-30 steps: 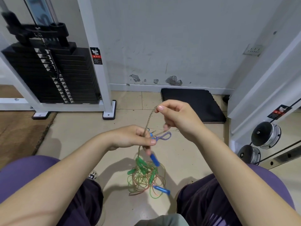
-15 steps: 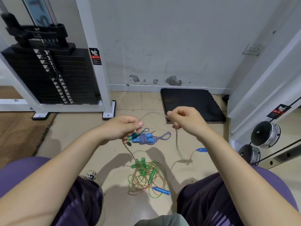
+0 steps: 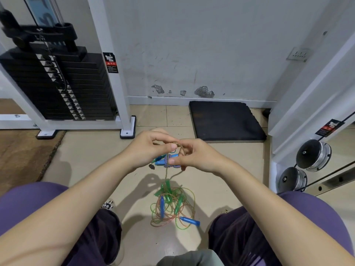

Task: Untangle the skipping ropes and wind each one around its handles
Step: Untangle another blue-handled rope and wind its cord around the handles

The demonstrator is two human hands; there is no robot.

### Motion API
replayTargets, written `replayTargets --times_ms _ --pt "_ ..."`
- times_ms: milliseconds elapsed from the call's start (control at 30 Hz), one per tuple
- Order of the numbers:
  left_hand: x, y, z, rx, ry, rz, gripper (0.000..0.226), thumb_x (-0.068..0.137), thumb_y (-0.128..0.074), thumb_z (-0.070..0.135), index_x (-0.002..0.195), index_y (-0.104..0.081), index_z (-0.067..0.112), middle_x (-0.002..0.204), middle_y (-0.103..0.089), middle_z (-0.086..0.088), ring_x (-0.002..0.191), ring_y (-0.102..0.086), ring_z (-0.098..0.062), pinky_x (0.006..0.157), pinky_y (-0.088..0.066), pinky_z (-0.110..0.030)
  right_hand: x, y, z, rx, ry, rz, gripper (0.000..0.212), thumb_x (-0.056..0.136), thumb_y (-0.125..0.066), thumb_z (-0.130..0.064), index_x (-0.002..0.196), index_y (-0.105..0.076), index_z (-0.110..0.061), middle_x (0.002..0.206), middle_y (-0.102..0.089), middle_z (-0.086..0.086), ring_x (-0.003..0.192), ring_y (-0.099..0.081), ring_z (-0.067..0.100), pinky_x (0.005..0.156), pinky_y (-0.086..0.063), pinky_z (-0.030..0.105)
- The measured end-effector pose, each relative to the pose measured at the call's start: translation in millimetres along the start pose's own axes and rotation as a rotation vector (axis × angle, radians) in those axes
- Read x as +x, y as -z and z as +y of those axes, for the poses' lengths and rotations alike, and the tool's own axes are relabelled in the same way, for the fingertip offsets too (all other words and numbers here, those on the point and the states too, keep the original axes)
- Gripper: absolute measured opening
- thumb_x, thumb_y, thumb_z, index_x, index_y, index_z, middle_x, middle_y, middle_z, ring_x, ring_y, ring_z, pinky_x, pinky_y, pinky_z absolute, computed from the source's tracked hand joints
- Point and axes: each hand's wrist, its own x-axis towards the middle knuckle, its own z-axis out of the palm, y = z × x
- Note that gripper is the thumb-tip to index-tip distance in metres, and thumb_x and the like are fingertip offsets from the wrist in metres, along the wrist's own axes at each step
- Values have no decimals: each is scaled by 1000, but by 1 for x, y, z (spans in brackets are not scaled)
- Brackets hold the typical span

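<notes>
Both hands meet above the floor: left hand and right hand each pinch a brownish rope that hangs to the tangled pile. A wound blue-handled rope lies beyond; black mat and weight stack stand behind.

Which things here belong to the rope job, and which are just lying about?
Part of the job:
left hand and right hand, both pinching the tan rope
tangled ropes on the floor
wound blue-handled rope

Just lying about:
black mat
weight stack
round weights
</notes>
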Motion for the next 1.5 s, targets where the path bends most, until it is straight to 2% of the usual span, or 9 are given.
replayTargets --times_ms 167,300,433,567,867,967,1100,1333,1500 --pt "0 -2 1 -131 -18 -22 15 83 -73 13 96 -78 20 115 -64 2 98 -66 -10 85 -51 -20 0 -6 -5 -50 22 80 9 82 -78 -16 90 -73 -18 83 -54 9 76 -52 15 71 -48 35" --pt "2 1 -1 -286 36 -7 23 77 -79 18 100 -75 21 104 -76 1 104 -68 -12 92 -50 -28 -2 1 -11 -11 4 127 6 83 -77 -13 81 -74 -8 66 -58 2 55 -47 8 54 -39 21" --pt "3 7 -3 -384 141 -261 52 75 -76 25 125 -60 25 115 -72 -1 110 -66 -13 92 -52 -22 -6 6 -12 134 14 99 13 89 -68 -6 86 -67 6 60 -59 15 47 -53 18 50 -46 24" --pt "0 -2 -11 -198 156 -522 21 91 -65 5 111 -63 11 102 -72 -5 103 -66 -15 90 -49 -21 -8 12 -17 320 80 153 10 87 -67 -5 79 -72 0 85 -59 35 55 -60 24 56 -54 28" --pt "5 11 -31 340 299 -460 24 101 -52 23 85 -65 11 83 -75 -10 81 -67 -19 94 -48 -35 -18 70 -15 583 170 820 13 92 -62 -2 81 -69 0 72 -68 8 60 -66 16 65 -57 25" --pt "6 13 -27 216 272 -381 29 104 -46 23 81 -60 10 52 -57 2 65 -61 -35 86 -52 -38 -20 68 -9 403 29 759 31 89 -69 -9 118 -64 0 101 -66 13 65 -67 21 63 -57 28" --pt "6 3 -8 -20 216 -235 27 103 -45 28 88 -57 9 50 -28 5 45 -25 -11 46 -33 -23 -21 55 -12 169 -6 668 82 82 -78 -11 149 -34 -28 136 -45 2 61 -68 24 59 -57 35" --pt "3 -3 2 -216 265 -440 25 99 -51 28 87 -54 7 56 -27 2 52 -14 -13 49 -13 -25 -14 21 -10 -235 113 144 33 79 -80 -21 111 -71 -26 116 -66 -13 108 -58 -7 93 -41 12" --pt "4 3 -7 -113 246 -452 19 76 -61 18 94 -69 16 65 -45 -6 55 -37 -16 68 -27 -37 -10 17 -8 -190 19 119 5 87 -72 -14 89 -68 -17 68 -60 6 58 -57 15 59 -48 26"
